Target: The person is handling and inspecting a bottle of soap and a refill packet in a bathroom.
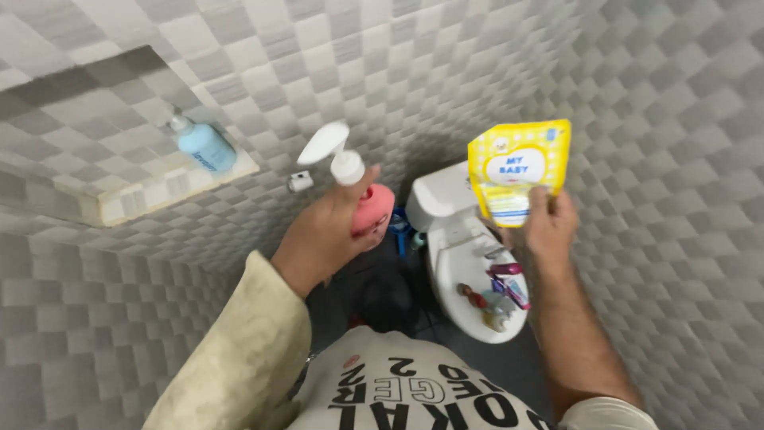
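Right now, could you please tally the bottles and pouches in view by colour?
Pink pump bottle, in the left hand: 1
Blue bottle, on the wall niche ledge: 1
Yellow refill pouch, in the right hand: 1
Total: 3

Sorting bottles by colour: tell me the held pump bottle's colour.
Pink body, white pump, in the left hand; head view.

blue pump bottle (204, 146) on tiled ledge (171, 191), white toilet (461, 247), small items on its lid (495, 291)
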